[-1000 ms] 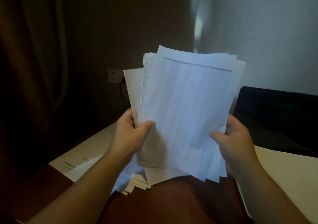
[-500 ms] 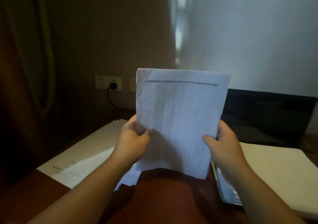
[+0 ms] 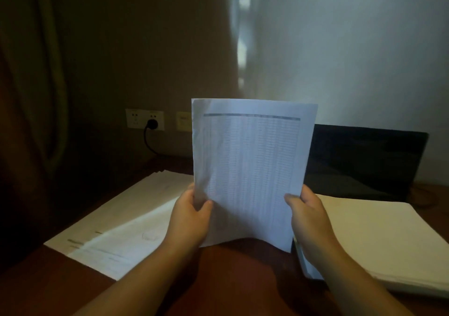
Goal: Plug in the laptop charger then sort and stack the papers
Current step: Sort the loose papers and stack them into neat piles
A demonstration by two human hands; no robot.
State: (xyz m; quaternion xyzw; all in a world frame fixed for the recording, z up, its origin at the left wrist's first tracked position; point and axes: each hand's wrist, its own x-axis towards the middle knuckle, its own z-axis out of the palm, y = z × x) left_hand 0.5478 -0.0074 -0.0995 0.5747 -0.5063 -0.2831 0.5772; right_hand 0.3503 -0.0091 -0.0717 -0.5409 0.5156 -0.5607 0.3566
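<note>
text: none legible | held sheet (image 3: 252, 170): printed table, too blurred | left pile (image 3: 116, 228): marks unreadable

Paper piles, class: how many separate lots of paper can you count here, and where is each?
3. The held bundle stands upright between left hand and right hand; the left pile lies on the desk; the right stack lies before the laptop. Others may be hidden.

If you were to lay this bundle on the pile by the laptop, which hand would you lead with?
Probably the right hand: it grips the bundle on the side nearest that pile, which lies directly beside it. The left hand would have to cross over.
</note>
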